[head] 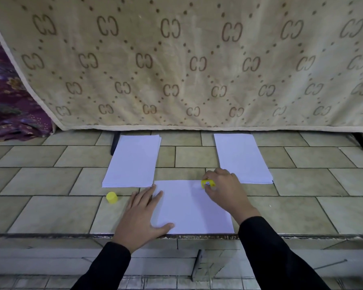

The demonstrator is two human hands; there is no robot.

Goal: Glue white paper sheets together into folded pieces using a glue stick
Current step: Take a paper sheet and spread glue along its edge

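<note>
Head: R hand point(224, 190) w/ glue stick point(208, 183) at sheet point(192, 208) far-right edge

1. White flat paper sheet point(191, 208) under the left hand point(140, 216).
2. Yellow plastic glue stick point(207, 183) in the right hand point(224, 190); yellow round cap point(111, 197) left of the left hand.
3. Beige cloth blanket point(197, 59) beyond the hands: brown letter pairs, dotted diamonds.

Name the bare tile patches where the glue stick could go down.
Free: between the left stack and right stack; left of the yellow cap; right of the right hand gripping the glue stick. Crowded: the middle sheet, under the left hand.
</note>
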